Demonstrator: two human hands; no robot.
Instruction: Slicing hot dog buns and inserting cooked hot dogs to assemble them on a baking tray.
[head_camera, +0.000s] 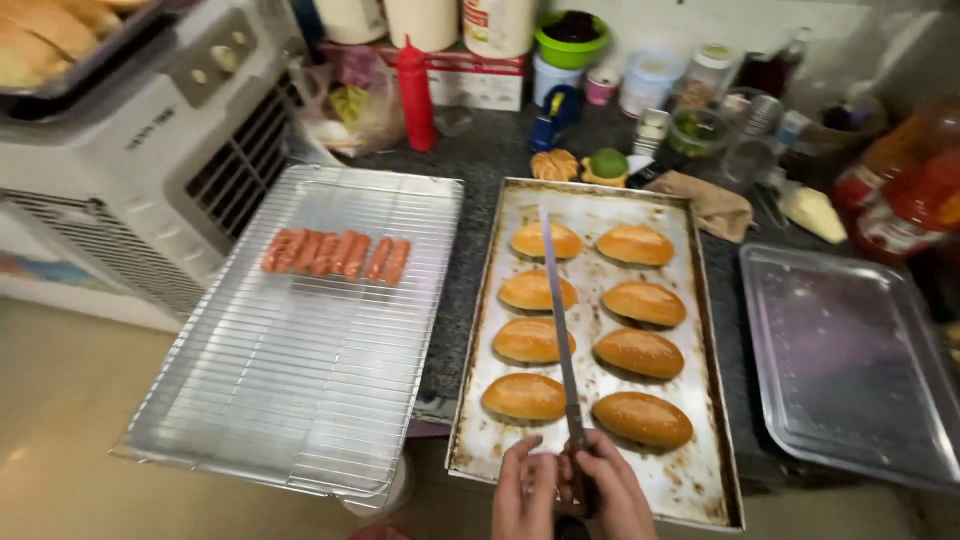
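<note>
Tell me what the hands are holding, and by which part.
Both hands, the left hand and the right hand, hold a long knife by its handle end, the blade stretching out over the baking tray of buns.

Eight golden-brown oval bread rolls (586, 322) are sitting in two columns of four on one worn metal baking tray (705, 470), and one long thin-bladed knife (558, 320) is lying over them. About seven reddish sausages (336, 254) are resting side by side on one wire cooling rack (290, 400). One bare steel tray (850, 370) is lying at the right, and one red squeeze bottle (415, 95) is standing behind.
</note>
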